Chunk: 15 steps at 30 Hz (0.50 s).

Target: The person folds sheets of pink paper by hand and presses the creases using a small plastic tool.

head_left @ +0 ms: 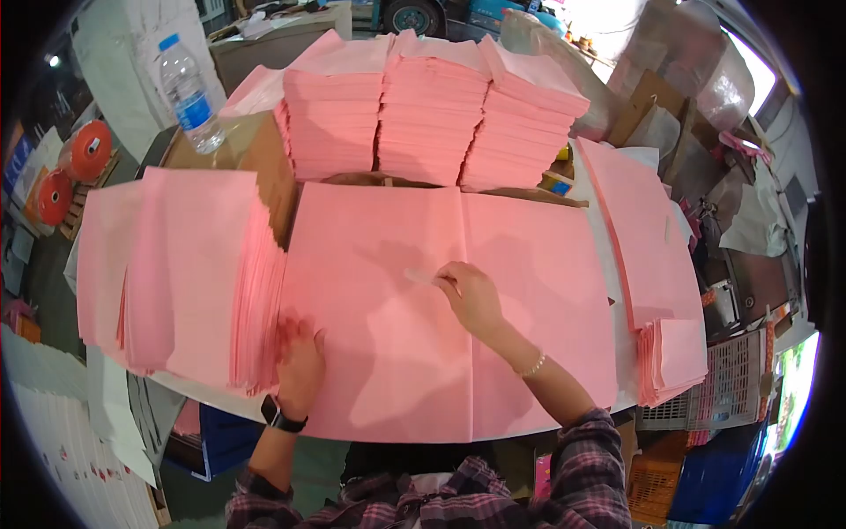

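Note:
Two large pink sheets lie side by side in front of me, a left sheet [379, 370] and a right sheet [546, 256], meeting along a vertical edge. My right hand [467, 295] is over the middle near that edge, its fingers pinched on a small pale strip [418, 276] that points left. My left hand [300, 357], with a dark watch on the wrist, rests at the left sheet's left edge, fingers spread, beside the leaning stack of folded pink sheets [194, 264].
Tall pink stacks [432, 106] stand at the back. A plastic bottle [189, 97] stands on a cardboard box [256, 145] at the back left. More pink sheets [643, 238] and a small pink bundle [674, 357] lie at the right. A grey crate [736, 379] is beyond.

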Each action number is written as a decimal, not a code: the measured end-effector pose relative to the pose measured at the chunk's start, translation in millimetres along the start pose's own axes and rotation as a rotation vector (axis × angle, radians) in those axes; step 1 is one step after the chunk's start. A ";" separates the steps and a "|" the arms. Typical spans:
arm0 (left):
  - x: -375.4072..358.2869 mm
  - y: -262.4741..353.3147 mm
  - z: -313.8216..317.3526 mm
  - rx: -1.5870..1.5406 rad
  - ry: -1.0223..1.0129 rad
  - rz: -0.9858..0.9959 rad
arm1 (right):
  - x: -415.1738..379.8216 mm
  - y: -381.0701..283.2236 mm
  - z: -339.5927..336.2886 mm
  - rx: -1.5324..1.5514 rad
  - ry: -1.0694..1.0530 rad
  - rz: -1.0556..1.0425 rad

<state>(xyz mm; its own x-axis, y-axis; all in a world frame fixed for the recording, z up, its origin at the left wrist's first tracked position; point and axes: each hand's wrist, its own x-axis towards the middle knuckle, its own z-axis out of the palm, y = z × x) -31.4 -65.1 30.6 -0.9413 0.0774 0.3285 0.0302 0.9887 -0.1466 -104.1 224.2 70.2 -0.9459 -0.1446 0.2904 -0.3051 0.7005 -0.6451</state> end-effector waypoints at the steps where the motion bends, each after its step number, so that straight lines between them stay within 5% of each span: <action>1: 0.6 0.9 -1.5 0.002 0.004 0.010 | 9.8 16.0 1.6 0.001 0.010 0.005; 7: -3.8 -1.1 6.0 -0.191 -0.143 -0.093 | 88.0 118.3 13.4 -0.178 0.040 0.082; 12: 6.1 -1.5 -4.5 -0.275 -0.302 -0.129 | 158.5 177.1 11.7 -0.342 0.266 0.126; 15: 6.6 -2.2 -6.0 -0.154 -0.237 -0.070 | 158.2 165.4 2.6 -0.495 0.502 -0.100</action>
<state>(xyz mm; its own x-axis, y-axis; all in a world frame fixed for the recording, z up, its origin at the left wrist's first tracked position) -35.7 -66.0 38.6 -0.9946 -0.0055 0.1035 -0.0037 0.9998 0.0177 -304.4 315.4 7.6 -0.7147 0.0309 0.6987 -0.1894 0.9532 -0.2358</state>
